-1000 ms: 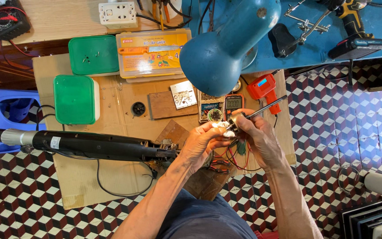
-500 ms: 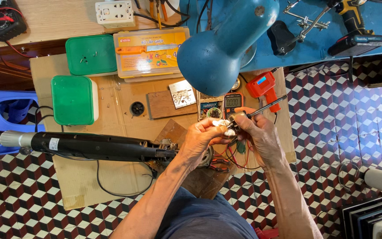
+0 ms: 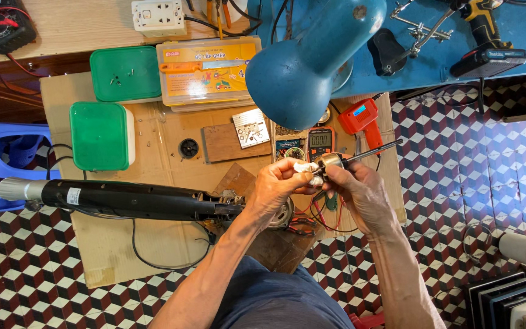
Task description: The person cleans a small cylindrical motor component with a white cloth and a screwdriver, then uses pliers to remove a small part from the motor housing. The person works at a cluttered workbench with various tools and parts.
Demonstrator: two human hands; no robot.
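Left hand (image 3: 275, 186) pinching a white rag (image 3: 307, 167) on a small motor part (image 3: 330, 162), right hand (image 3: 360, 192) gripping its shaft end, both between the hands above the multimeter (image 3: 321, 142); likely to slip and drop onto the wires (image 3: 312, 213) below.

Both your forearms came up from the bottom edge and converged mid-frame. Your left hand (image 3: 275, 186) was curled, fingertips pinched together toward the right. Your right hand (image 3: 360, 192) faced it, fingers closed in a grip, fingertips of both nearly touching.
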